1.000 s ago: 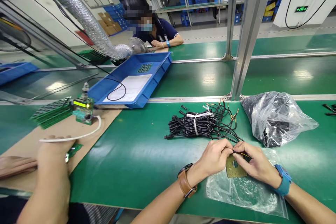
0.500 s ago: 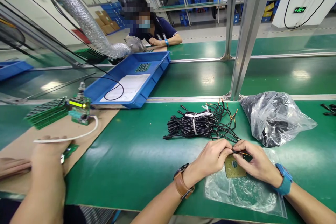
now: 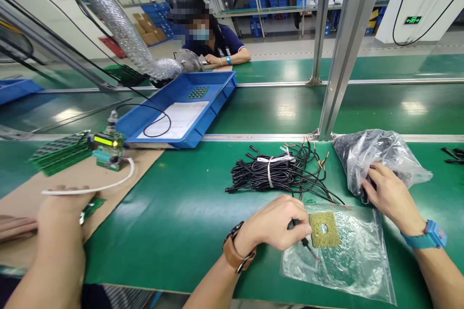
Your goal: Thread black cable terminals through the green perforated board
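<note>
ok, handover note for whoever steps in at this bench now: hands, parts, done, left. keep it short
Left hand: closed on a thin black wire with a small black connector, just left of the yellow-green square sponge pad with a centre hole.
Right hand: fingers at the mouth of the clear plastic bag of black parts; grip not clear.
Pad lies on a flat clear plastic bag on the green mat.
Tied bundle of black cables sits behind, mostly still bundled.
Done: one wire pulled out. Left: the bundle.
</note>
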Tool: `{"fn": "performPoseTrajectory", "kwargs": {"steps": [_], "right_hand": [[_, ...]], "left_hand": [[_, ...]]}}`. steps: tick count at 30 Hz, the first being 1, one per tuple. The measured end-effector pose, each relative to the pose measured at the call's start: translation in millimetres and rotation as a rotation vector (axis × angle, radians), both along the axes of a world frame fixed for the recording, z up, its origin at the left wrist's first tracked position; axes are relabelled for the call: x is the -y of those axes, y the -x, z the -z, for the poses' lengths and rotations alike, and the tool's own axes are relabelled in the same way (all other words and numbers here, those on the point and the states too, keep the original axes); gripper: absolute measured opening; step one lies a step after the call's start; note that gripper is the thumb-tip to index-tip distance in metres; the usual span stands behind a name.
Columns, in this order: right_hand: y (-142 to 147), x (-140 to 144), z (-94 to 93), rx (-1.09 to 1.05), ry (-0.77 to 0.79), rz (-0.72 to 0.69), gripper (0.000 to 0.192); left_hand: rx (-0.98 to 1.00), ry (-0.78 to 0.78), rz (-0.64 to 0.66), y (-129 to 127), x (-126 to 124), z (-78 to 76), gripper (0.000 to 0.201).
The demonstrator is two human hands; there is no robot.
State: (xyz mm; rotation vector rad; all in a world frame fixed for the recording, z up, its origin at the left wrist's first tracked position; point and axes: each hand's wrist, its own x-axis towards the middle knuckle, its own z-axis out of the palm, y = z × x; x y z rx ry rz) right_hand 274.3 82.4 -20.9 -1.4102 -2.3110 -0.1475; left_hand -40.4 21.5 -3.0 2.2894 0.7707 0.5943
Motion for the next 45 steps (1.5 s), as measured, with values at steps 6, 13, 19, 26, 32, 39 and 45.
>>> {"fn": "performPoseTrajectory", "kwargs": {"steps": [6,13,19,26,32,39,45], "right_hand": [[4,5,6.8,0.119,0.065,0.052,0.022],[5,5,6.8,0.063,0.122,0.057,0.008],[11,3,5.7,-0.093,0.158,0.005,0.007],[9,0,7.0,-0.182,0.19,0.035,0.005],[17,6,-4.9,-0.249,0.054,0.041,0.012],[29,33,-22.2,-0.356,-0.05,-0.203,0.013],[47,48,-15.6,-0.226,0.458,-0.547,0.023]], "left_hand": [[-0.013,-0.324,-0.312,-25,-5,28.1,0.021],[-0.254,-0.363,-0.335,-43,-3,44.8,0.013],[0.02,-0.347,-0.302,-29,-1,28.9,0.017],[-0.146,-0.257,-0.066,-13,-1,12.4,0.013],[-0.361,-0.294,-0.105,-21,2,20.1,0.018],[-0.408,-0.308,-0.188,-27,6,26.7,0.017],[-0.419,-0.253,-0.265,-33,6,33.9,0.014]]}}
